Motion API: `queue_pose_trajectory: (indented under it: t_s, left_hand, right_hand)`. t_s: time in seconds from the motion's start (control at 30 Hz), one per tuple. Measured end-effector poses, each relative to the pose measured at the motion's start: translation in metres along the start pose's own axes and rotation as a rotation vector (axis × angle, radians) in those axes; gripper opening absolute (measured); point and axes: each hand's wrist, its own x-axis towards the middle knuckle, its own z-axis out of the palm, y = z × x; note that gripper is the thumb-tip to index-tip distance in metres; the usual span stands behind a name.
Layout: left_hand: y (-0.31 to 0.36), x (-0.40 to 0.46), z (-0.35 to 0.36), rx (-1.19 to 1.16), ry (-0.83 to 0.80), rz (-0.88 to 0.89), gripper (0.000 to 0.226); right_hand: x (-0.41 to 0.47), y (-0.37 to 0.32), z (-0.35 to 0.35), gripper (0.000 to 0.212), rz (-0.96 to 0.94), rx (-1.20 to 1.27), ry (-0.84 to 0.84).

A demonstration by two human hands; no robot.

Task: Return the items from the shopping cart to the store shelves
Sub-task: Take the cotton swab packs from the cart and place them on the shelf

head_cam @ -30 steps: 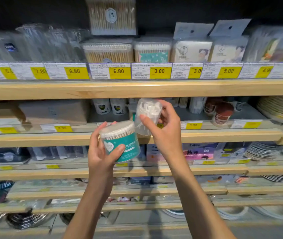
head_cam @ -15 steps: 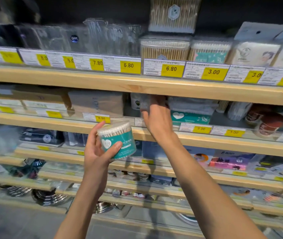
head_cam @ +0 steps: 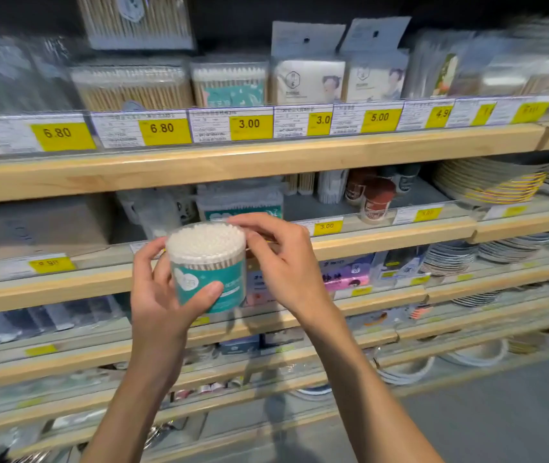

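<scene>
Cotton-swab tub (head_cam: 209, 265) between both hands

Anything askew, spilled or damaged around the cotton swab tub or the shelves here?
Nothing stands out. The cotton swab tub is upright, lid closed, held by the left hand and right hand. Shelf stock looks orderly, though blurred.

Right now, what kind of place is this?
Most likely a household-goods aisle in a shop: wooden shelves edged with yellow price tags, packaged stock, stacked plates. Both hands hold a cotton swab tub.
</scene>
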Motion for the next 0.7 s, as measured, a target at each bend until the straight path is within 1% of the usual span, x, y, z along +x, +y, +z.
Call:
queue_pose_trajectory:
  t_s: [0.03, 0.1, 0.17, 0.2, 0.33, 0.37, 0.43, 0.53, 0.57, 0.6, 0.63, 0.7]
  left_hand:
    - [-0.006, 0.000, 0.016, 0.021, -0.027, -0.003, 0.087]
    - [-0.018, 0.000, 0.048, 0.027, -0.083, 0.000, 0.078]
    - [-0.029, 0.002, 0.082, 0.043, -0.133, 0.025, 0.074]
    - [-0.034, 0.003, 0.102, 0.072, -0.157, 0.040, 0.071]
    - [-0.039, 0.009, 0.166, 0.162, -0.252, 0.015, 0.061]
    - [-0.039, 0.013, 0.174, 0.227, -0.258, 0.031, 0.063]
    - [-0.039, 0.025, 0.185, 0.479, -0.244, 0.123, 0.064]
    - [-0.034, 0.043, 0.190, 0.838, -0.152, 0.288, 0.051]
    - [-0.030, 0.049, 0.191, 0.921, -0.110, 0.323, 0.044]
    - [-0.026, 0.053, 0.193, 1.000, -0.066, 0.332, 0.039]
    - [-0.024, 0.059, 0.193, 1.081, -0.024, 0.319, 0.037]
    - [-0.019, 0.069, 0.192, 1.251, 0.035, 0.294, 0.040]
  right_hand:
    - [-0.010, 0.005, -0.015, 0.031, 0.062, 0.129, 0.017]
    - [-0.027, 0.017, -0.042, 0.041, 0.135, 0.218, 0.030]
    - [-0.038, 0.028, -0.068, 0.057, 0.184, 0.181, 0.035]
    - [-0.041, 0.033, -0.083, 0.062, 0.214, 0.168, 0.053]
    - [-0.036, 0.052, -0.135, 0.062, 0.297, 0.217, 0.175]
    - [-0.031, 0.055, -0.144, 0.061, 0.296, 0.204, 0.196]
    - [-0.018, 0.059, -0.154, 0.053, 0.257, 0.148, 0.219]
    - [0.007, 0.064, -0.149, 0.028, 0.231, 0.072, 0.197]
    - [0.016, 0.065, -0.145, 0.027, 0.239, 0.023, 0.198]
    - [0.024, 0.066, -0.141, 0.032, 0.255, -0.044, 0.199]
    - [0.031, 0.067, -0.138, 0.037, 0.282, -0.109, 0.191]
    - [0.045, 0.066, -0.132, 0.039, 0.363, -0.191, 0.132]
